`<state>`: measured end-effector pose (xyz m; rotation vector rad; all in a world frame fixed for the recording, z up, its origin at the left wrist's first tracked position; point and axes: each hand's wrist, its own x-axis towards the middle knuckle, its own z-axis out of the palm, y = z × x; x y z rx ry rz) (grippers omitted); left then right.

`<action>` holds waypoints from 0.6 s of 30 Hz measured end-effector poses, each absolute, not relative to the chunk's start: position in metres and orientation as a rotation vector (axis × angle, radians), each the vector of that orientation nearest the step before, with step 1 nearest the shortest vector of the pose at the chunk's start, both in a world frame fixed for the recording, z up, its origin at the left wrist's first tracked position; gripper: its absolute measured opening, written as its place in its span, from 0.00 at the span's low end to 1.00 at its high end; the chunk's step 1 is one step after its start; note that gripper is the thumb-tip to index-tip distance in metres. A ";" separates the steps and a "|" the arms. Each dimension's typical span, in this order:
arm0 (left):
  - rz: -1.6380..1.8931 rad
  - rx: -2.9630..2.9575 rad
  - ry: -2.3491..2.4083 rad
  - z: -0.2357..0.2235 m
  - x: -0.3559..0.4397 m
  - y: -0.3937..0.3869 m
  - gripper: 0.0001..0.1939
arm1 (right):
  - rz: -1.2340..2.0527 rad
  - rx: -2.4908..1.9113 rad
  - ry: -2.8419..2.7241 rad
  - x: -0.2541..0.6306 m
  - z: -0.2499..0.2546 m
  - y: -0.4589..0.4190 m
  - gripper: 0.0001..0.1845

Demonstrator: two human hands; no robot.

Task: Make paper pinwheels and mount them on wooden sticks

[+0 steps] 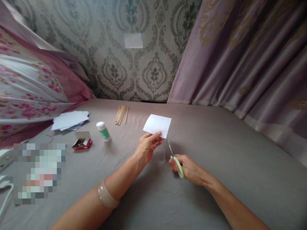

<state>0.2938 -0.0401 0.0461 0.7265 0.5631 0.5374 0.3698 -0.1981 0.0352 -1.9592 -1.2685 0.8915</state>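
Head view: my left hand [151, 145] pinches the white paper [157, 124] above the cloth [216, 143]; my right hand [188, 167] grips scissors [177, 163], blades [169, 146] at the paper's near-right corner. I'd keep left thumb [157, 136] clear.

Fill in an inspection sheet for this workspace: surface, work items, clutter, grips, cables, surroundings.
Surface: grey cloth, lightly creased.
Work items: white sheet held above the cloth; scissors, tips at the sheet's near right corner, contact unclear.
Clutter: paper stack; thin tan sticks, one lying apart; white-and-green bottle, standing; open red box, contents unclear; pixelated patch, content hidden.
Grips: left grip pinches the sheet; right grip holds the scissors by the handle.
Cables: white cord at the left edge, running out of frame.
Surroundings: patterned wall behind; purple curtain right; floral fabric left.
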 end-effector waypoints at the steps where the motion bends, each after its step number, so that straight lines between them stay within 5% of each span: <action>1: 0.538 0.724 0.556 0.046 0.294 -0.040 0.09 | 0.887 -1.952 -1.266 0.370 0.035 -0.198 0.33; 18: 0.518 0.752 0.515 0.046 0.293 -0.046 0.08 | 0.800 -1.944 -1.161 0.368 0.036 -0.198 0.31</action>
